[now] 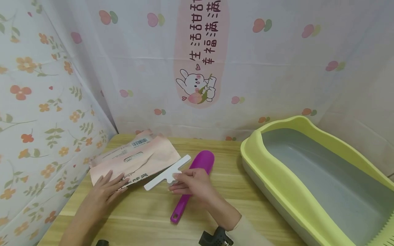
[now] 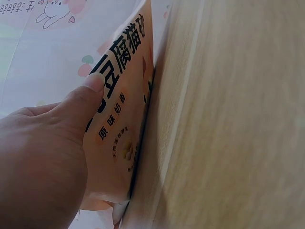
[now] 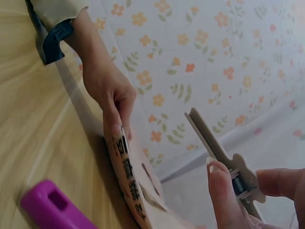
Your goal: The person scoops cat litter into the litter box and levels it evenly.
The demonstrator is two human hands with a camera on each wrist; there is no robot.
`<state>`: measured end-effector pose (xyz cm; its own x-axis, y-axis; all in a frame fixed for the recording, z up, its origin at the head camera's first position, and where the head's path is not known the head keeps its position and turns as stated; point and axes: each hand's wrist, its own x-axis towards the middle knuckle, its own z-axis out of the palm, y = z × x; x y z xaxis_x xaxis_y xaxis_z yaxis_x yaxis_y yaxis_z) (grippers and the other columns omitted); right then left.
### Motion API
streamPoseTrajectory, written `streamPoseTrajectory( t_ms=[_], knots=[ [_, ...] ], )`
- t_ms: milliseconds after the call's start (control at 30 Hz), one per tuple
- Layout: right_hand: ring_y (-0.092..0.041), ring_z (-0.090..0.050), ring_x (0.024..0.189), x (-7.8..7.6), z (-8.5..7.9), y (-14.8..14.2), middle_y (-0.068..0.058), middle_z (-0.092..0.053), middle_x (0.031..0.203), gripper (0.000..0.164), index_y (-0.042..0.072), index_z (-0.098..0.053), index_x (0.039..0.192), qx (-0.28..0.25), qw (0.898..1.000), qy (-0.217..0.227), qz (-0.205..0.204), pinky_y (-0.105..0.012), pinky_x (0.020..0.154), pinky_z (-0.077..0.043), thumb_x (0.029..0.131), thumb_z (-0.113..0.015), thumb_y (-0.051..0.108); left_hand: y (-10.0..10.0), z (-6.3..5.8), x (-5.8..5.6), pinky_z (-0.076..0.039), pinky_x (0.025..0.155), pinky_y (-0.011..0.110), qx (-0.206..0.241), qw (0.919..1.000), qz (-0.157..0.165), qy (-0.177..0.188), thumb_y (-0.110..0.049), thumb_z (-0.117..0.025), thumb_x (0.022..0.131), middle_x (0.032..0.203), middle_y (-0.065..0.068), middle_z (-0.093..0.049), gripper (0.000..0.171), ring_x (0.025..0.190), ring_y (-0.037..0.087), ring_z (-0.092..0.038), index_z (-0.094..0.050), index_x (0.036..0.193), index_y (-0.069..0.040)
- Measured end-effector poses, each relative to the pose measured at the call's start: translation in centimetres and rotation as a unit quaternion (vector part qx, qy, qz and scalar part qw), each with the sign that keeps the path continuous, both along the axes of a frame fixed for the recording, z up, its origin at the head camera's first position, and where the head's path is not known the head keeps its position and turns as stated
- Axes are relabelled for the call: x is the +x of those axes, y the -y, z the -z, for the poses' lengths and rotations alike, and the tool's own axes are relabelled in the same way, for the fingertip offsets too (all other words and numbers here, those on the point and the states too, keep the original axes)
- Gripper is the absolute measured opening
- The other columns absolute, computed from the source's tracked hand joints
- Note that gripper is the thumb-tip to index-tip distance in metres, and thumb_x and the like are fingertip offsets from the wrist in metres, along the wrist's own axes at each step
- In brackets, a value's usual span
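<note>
A pink cat litter bag (image 1: pixel 160 150) lies on its side at the left of the table. My left hand (image 1: pixel 106 189) holds its near edge, fingers spread over the top and the thumb on the printed side (image 2: pixel 121 105). My right hand (image 1: pixel 197 184) pinches a white bag clip (image 1: pixel 155 181) between thumb and fingers. The clip's spring and long jaws show in the right wrist view, and the clip is held up beside the bag. Beneath the right hand lies a purple scoop (image 1: pixel 181 208), its middle partly hidden by that hand.
A large litter box (image 1: pixel 261 167) with a yellow-green rim and grey base stands on the right. Patterned cloth (image 1: pixel 138 75) hangs behind the wooden table (image 1: pixel 144 222), and a floral cloth (image 1: pixel 46 112) borders it on the left.
</note>
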<state>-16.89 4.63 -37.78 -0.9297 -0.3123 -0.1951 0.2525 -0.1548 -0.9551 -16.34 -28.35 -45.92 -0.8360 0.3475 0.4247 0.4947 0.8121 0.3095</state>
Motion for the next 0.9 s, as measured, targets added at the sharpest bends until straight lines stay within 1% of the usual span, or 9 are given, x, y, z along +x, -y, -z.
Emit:
streamPoseTrajectory(
  t_ms=[133, 267, 400, 500, 533, 633, 700, 767, 900],
  knots=[
    [-0.021, -0.078, 0.078, 0.0, 0.0, -1.7, -0.022, -0.077, 0.091, 0.032, -0.016, -0.065, 0.111, 0.017, 1.000, -0.018, 0.009, -0.037, 0.080, -0.062, 0.095, -0.067, 0.011, 0.1, 0.0, 0.1, -0.006, 0.130, 0.040, -0.007, 1.0000, 0.002, -0.006, -0.015, -0.067, 0.094, 0.141, 0.014, -0.062, 0.037, 0.137, 0.055, -0.043, -0.069, 0.131, -0.018],
    [-0.021, -0.078, 0.080, 0.0, 0.1, -3.4, -0.021, -0.077, 0.093, 0.034, -0.017, -0.064, 0.113, 0.035, 0.999, -0.033, 0.015, -0.036, 0.080, -0.062, 0.096, -0.067, 0.012, 0.1, 0.0, 0.2, -0.004, 0.130, 0.039, -0.007, 0.9999, 0.005, -0.004, -0.015, -0.066, 0.094, 0.140, 0.016, -0.062, 0.037, 0.137, 0.056, -0.042, -0.069, 0.131, -0.017],
    [-0.019, -0.078, 0.080, -0.1, 0.6, -5.3, -0.017, -0.078, 0.090, 0.035, -0.017, -0.063, 0.114, 0.048, 0.998, -0.043, 0.021, -0.035, 0.080, -0.062, 0.096, -0.066, 0.013, 0.0, 0.0, 0.1, -0.002, 0.130, 0.034, -0.003, 1.0000, 0.003, -0.003, -0.015, -0.067, 0.094, 0.140, 0.016, -0.062, 0.037, 0.138, 0.055, -0.042, -0.069, 0.131, -0.017],
    [-0.015, -0.077, 0.077, -0.3, 1.0, -6.9, -0.010, -0.077, 0.086, 0.036, -0.017, -0.062, 0.115, 0.066, 0.996, -0.053, 0.022, -0.033, 0.078, -0.062, 0.097, -0.065, 0.014, -0.1, -0.1, 0.0, -0.005, 0.130, 0.038, 0.000, 1.0000, 0.003, -0.006, -0.015, -0.068, 0.093, 0.139, 0.016, -0.063, 0.038, 0.138, 0.055, -0.042, -0.070, 0.131, -0.017],
    [-0.014, -0.076, 0.076, -0.4, 1.1, -7.4, -0.007, -0.077, 0.084, 0.036, -0.017, -0.062, 0.113, 0.075, 0.995, -0.057, 0.021, -0.033, 0.078, -0.063, 0.097, -0.065, 0.014, -0.1, -0.1, -0.1, -0.008, 0.130, 0.042, 0.000, 1.0000, 0.001, -0.007, -0.015, -0.068, 0.092, 0.139, 0.016, -0.063, 0.038, 0.137, 0.055, -0.043, -0.070, 0.130, -0.017],
    [-0.013, -0.075, 0.074, -0.8, 0.9, -8.9, -0.004, -0.075, 0.082, 0.038, -0.016, -0.062, 0.114, 0.112, 0.991, -0.073, 0.010, -0.033, 0.076, -0.063, 0.098, -0.063, 0.018, -0.1, -0.1, -0.1, -0.009, 0.130, 0.043, 0.001, 1.0000, 0.000, -0.007, -0.015, -0.069, 0.092, 0.139, 0.016, -0.063, 0.038, 0.137, 0.056, -0.043, -0.070, 0.130, -0.016],
    [-0.013, -0.074, 0.073, -1.2, 0.8, -9.8, -0.004, -0.075, 0.082, 0.039, -0.016, -0.062, 0.115, 0.141, 0.986, -0.084, 0.009, -0.034, 0.075, -0.063, 0.099, -0.063, 0.020, 0.0, -0.2, 0.0, -0.007, 0.130, 0.041, 0.001, 1.0000, -0.003, -0.006, -0.016, -0.069, 0.092, 0.140, 0.016, -0.063, 0.038, 0.137, 0.055, -0.043, -0.070, 0.130, -0.017],
    [-0.014, -0.073, 0.071, -1.6, 0.6, -10.4, -0.004, -0.074, 0.080, 0.038, -0.014, -0.063, 0.115, 0.166, 0.982, -0.087, 0.020, -0.033, 0.072, -0.063, 0.100, -0.062, 0.021, -0.1, -0.2, 0.1, -0.005, 0.130, 0.038, 0.002, 1.0000, -0.005, 0.000, -0.017, -0.069, 0.093, 0.140, 0.016, -0.062, 0.038, 0.138, 0.055, -0.042, -0.069, 0.131, -0.017],
    [-0.012, -0.067, 0.063, -2.3, 0.9, -11.3, -0.001, -0.068, 0.073, 0.032, -0.011, -0.066, 0.109, 0.198, 0.976, -0.073, 0.045, -0.027, 0.063, -0.060, 0.099, -0.060, 0.019, -0.3, -0.2, 0.2, -0.009, 0.130, 0.045, 0.002, 0.9999, -0.014, 0.005, -0.019, -0.070, 0.092, 0.140, 0.015, -0.062, 0.038, 0.137, 0.056, -0.042, -0.070, 0.130, -0.017]
  ],
)
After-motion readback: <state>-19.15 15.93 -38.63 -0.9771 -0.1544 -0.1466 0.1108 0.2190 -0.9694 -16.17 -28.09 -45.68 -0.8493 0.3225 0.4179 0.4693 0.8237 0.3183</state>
